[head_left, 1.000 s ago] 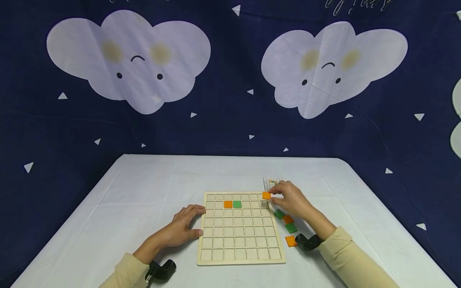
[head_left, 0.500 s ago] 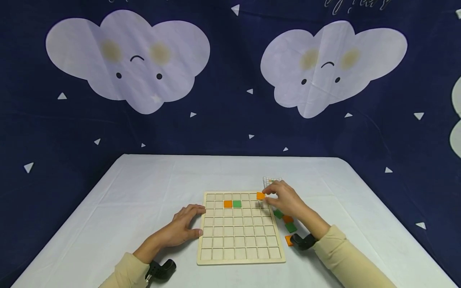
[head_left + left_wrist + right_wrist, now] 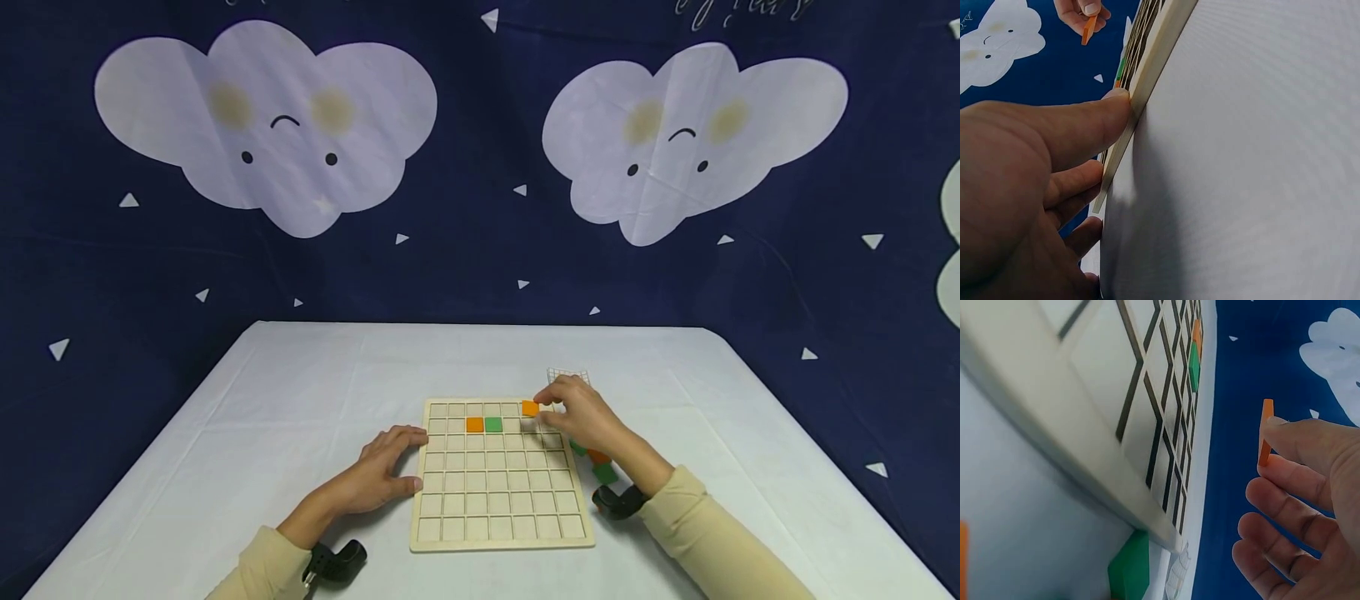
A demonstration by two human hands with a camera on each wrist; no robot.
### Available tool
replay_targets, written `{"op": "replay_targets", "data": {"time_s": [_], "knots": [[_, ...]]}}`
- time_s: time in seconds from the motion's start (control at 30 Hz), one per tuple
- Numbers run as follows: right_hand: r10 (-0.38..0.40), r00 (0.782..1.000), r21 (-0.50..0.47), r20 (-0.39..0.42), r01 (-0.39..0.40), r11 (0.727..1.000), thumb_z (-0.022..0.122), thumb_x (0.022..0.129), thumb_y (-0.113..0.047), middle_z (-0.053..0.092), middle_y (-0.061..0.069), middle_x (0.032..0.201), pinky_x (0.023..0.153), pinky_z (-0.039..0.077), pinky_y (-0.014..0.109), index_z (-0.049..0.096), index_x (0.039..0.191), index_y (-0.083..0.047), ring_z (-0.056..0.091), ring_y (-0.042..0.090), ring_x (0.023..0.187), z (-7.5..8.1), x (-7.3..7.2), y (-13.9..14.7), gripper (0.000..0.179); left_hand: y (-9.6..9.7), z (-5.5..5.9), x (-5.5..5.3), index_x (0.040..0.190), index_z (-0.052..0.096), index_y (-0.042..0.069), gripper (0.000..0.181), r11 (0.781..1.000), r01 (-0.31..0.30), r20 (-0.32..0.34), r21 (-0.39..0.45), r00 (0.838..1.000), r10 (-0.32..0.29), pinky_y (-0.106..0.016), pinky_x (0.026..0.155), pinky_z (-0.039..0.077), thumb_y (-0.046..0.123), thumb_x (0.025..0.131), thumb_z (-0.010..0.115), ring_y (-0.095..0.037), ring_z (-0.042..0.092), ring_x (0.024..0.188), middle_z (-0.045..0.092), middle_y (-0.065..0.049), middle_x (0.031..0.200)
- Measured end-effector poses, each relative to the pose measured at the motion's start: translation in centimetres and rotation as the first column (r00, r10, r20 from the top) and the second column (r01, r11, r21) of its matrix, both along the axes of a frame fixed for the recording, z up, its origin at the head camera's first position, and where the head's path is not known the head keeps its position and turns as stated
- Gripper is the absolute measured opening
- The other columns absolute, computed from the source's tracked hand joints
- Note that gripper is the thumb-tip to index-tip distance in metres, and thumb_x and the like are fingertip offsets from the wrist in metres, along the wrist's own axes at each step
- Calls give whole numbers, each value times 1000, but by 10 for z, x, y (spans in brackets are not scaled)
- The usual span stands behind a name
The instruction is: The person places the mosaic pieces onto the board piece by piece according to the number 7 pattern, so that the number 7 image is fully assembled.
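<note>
My right hand [image 3: 581,412] pinches an orange square tile [image 3: 530,408] between thumb and index finger, held above the far right part of a wooden grid board [image 3: 501,544]. In the right wrist view the tile [image 3: 1265,432] appears edge-on, and the other fingers are loosely bent beneath it. My left hand [image 3: 378,473] rests against the board's left edge, thumb and fingers spread apart; the left wrist view shows the thumb [image 3: 1088,128] touching the rim. An orange tile [image 3: 475,425] and a green tile [image 3: 493,425] lie side by side in the board's second row from the far edge.
Right of the board, partly under my right forearm, lie loose tiles, among them a green one [image 3: 604,473] and an orange one [image 3: 597,456]. A card with a printed grid [image 3: 567,374] lies behind the board's far right corner, partly covered by my hand. A white cloth [image 3: 345,367] covers the table.
My right hand has moved left with the orange tile, from the board's far right corner further in over the grid. Its forearm now covers the nearest loose orange tile. My left hand stays put.
</note>
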State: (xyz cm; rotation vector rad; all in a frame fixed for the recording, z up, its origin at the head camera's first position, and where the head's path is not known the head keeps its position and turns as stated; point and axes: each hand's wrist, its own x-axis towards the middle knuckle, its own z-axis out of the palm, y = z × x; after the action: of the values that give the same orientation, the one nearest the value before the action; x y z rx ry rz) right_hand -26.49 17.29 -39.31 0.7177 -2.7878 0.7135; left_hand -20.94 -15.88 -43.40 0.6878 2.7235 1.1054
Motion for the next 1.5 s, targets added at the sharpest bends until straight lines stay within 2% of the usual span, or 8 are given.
{"op": "replay_targets", "data": {"time_s": [0.13,0.5,0.77,1.1,1.5], "knots": [[-4,1000,-8,11,4,1000,69,83,-18,63,-2,97,80,48,35,70,102,-13,55,16,94,0,0,-5,19,1,-1,0,133,47,9,56,1000,-12,8,-3,1000,12,-61,112,12,21,83,70,-37,26,139,39,-9,144],[11,999,-16,52,-10,1000,69,85,-20,64,-2,99,80,46,34,69,103,-14,53,17,96,-2,0,-13,19,0,-2,-1,132,47,10,56,1000,-7,2,-9,1000,7,-61,111,13,22,83,70,-36,26,139,39,-8,144],[39,998,-18,39,-38,999,70,84,-20,62,-3,97,78,44,31,70,102,-14,54,16,91,-8,-2,-14,19,-1,-3,-2,133,47,9,56,1000,2,8,-6,1000,-2,-62,111,12,23,84,70,-37,25,139,39,-9,145],[47,998,6,31,-47,999,69,84,-20,63,-2,96,75,45,30,70,102,-13,54,15,91,-11,-4,-17,19,0,-2,-2,133,47,10,57,1000,-16,10,-12,1000,16,-61,112,12,24,83,70,-36,25,140,39,-8,145],[22,996,52,85,-27,998,71,83,-20,62,-2,94,75,43,30,70,103,-12,51,13,87,-11,-6,-22,21,0,-2,-2,133,47,10,56,1000,-16,8,-10,1000,16,-61,112,13,22,83,70,-37,25,139,39,-8,144]]}}
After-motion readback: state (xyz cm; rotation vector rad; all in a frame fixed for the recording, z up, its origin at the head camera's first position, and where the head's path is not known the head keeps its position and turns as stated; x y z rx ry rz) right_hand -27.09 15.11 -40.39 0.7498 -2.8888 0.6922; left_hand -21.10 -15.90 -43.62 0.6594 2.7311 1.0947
